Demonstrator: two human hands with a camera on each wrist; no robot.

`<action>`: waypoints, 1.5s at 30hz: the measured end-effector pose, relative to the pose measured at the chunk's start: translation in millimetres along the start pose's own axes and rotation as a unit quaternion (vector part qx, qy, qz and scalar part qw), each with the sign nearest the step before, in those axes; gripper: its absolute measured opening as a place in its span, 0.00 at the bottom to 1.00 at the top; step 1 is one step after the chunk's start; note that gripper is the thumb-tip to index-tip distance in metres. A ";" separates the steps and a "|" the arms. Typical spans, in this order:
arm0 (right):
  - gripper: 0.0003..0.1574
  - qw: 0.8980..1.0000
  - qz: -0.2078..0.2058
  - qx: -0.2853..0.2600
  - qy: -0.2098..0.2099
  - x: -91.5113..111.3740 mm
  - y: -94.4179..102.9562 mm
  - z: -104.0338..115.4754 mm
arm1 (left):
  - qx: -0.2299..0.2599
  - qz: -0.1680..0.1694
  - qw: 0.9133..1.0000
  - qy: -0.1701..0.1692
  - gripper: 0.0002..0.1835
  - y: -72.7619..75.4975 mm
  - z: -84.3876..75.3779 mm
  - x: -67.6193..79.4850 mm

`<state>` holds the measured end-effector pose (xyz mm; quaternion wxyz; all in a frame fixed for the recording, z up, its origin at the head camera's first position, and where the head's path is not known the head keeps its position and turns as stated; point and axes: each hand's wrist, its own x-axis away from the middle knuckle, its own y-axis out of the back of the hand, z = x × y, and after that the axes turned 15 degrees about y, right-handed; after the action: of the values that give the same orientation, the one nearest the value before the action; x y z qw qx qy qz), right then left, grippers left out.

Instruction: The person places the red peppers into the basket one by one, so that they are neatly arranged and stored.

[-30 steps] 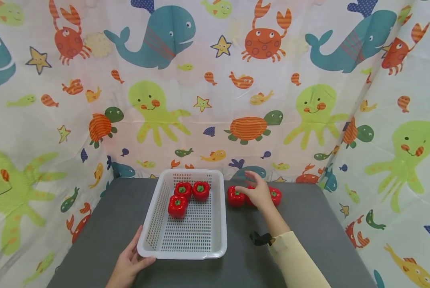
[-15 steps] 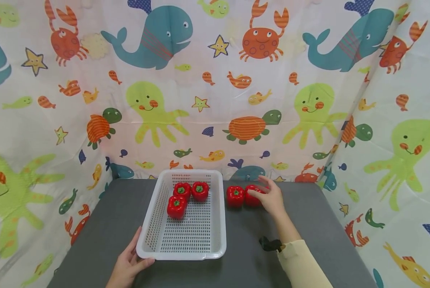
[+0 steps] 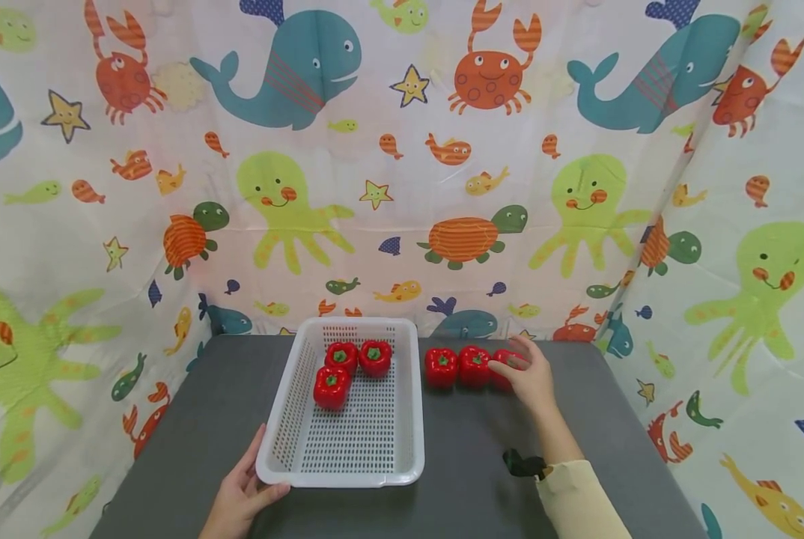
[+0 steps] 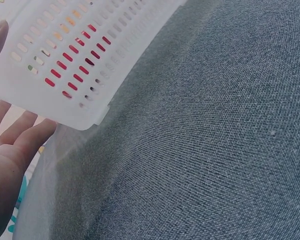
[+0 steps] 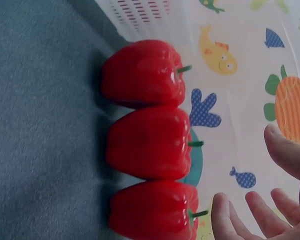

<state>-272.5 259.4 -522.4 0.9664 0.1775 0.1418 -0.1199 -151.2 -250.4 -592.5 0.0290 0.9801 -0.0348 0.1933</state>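
Note:
A white perforated plastic basket (image 3: 348, 449) holds three red bell peppers (image 3: 331, 387) toward its back. My left hand (image 3: 240, 490) rests at the near-left corner, thumb against the front rim and fairly straight fingers along the outer left side. To the right of the basket, three more red bell peppers (image 3: 441, 367) stand in a row, stems up. Over the rightmost bell pepper (image 5: 152, 210), my right hand (image 3: 530, 374) hovers with fingers spread and partly covers it in the head view. Nothing is in its grasp; the right wrist view shows a gap between fingertips and pepper.
The dark grey cloth-covered table (image 3: 463, 479) extends around the basket. A patterned sea-animal curtain (image 3: 402, 254) hangs along the back and both sides, close behind the row of peppers. A black strap (image 3: 523, 464) sits at the right wrist.
My right hand has moved rightward along the row, uncovering the middle pepper and now covering part of the rightmost one. My left hand, the basket and the peppers stay in place.

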 end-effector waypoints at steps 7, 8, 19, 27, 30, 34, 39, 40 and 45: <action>0.54 0.999 -0.029 -0.003 -0.039 0.7 9.8 -5.7 | 0.004 -0.001 1.000 0.000 0.60 0.2 -1.0 1.6; 0.55 0.998 -0.034 -0.003 -0.045 0.4 10.8 -6.1 | 0.005 -0.002 1.000 0.001 0.60 0.0 -1.3 1.8; 0.60 0.997 -0.010 0.006 -0.077 -0.7 12.5 -49.4 | 0.005 -0.001 1.000 -0.011 0.58 3.3 -2.7 0.3; 0.63 0.995 0.018 -0.004 -0.095 0.2 13.8 -70.4 | 0.026 0.014 0.999 -0.021 0.56 1.1 -2.7 -2.7; 0.64 0.995 0.024 -0.013 -0.100 -0.6 12.4 -74.6 | 0.029 0.011 0.999 -0.013 0.57 0.1 -2.5 -2.7; 0.65 0.994 0.029 -0.027 -0.101 -1.6 12.0 -78.9 | 0.029 0.008 1.000 -0.005 0.58 -1.0 -1.2 -2.4; 0.60 0.994 0.021 -0.034 -0.104 0.0 10.3 -84.2 | 0.028 0.009 1.000 -0.001 0.58 -0.9 1.0 -2.3; 0.59 0.994 0.017 -0.034 -0.105 0.3 9.8 -85.3 | 0.029 0.008 1.000 0.001 0.58 -0.8 1.2 -2.3; 0.56 0.994 -0.006 -0.042 -0.101 1.5 8.5 -88.4 | 0.031 0.003 0.999 0.012 0.58 -0.6 0.9 -1.0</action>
<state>-289.1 300.2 -599.5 0.9817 0.1226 0.0499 -0.1366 -151.7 -249.9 -593.8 -0.0014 0.9781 -0.0311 0.2059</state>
